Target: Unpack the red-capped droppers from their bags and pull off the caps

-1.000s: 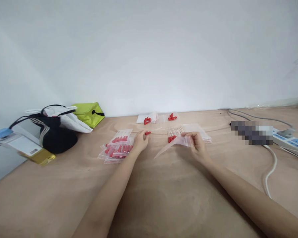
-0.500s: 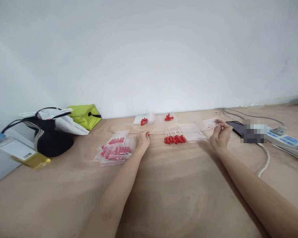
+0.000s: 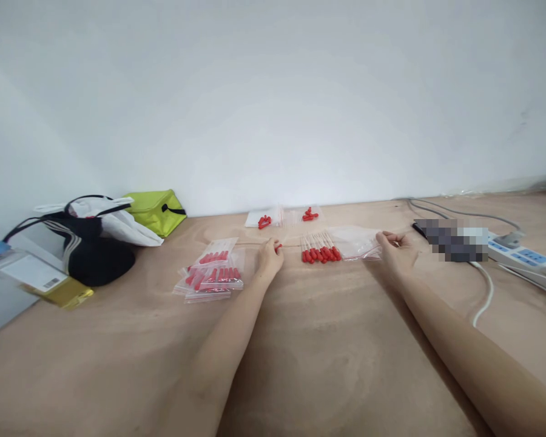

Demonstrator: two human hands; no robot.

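My left hand (image 3: 269,260) is closed on a small red piece (image 3: 278,247) that looks like the head of a red-tipped stick; the rest is hidden by the fingers. To its right lies a row of red-tipped sticks (image 3: 319,249) with pale shafts. Beside the row are flat clear zip bags (image 3: 352,243). My right hand (image 3: 397,252) is at their right edge, thumb and fingers pinched on a clear bag whose outline merges with those beneath. Left of my left hand is a pile of filled zip bags (image 3: 213,273) with red-tipped contents.
Against the wall are two clear bags with red pieces (image 3: 264,221) (image 3: 309,214). A green pouch (image 3: 157,209), black cap (image 3: 100,255), white bag (image 3: 131,227) and yellow-bottomed container (image 3: 68,291) stand left. A power strip (image 3: 521,252), cables and a partly blurred dark phone (image 3: 421,229) lie right.
My right hand has moved slightly left, bringing the clear bag over the other bags. My left hand has shifted a little to the right with the red piece.
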